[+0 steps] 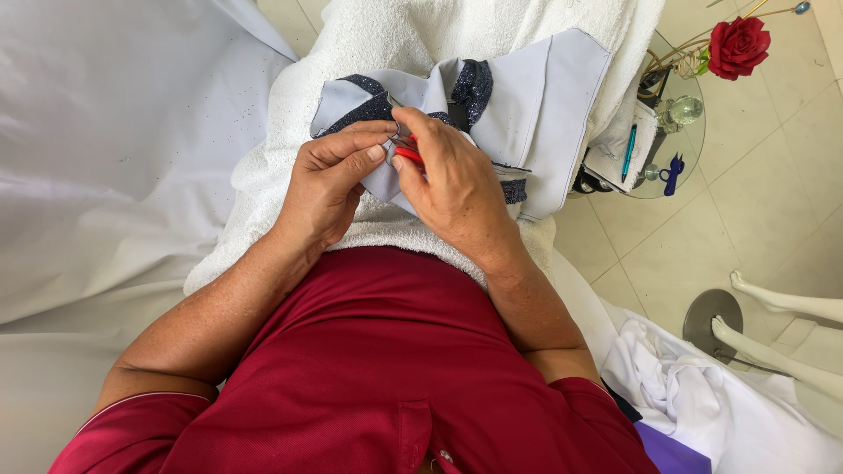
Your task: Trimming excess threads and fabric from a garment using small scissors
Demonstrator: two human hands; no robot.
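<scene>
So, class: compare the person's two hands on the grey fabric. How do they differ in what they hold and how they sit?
The right hand grips a small red-handled tool; the left hand holds no tool and pinches the grey fabric piece. The right hand shows its back, angled in from the right; the left hand comes from the left, thumb on top. Both work at one spot over the white towel.

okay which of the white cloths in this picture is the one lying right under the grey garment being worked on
The fluffy white towel spread over the lap. Its looped terry texture sets it apart from the smooth white sheet on the left and the crumpled white fabric by the floor.
</scene>
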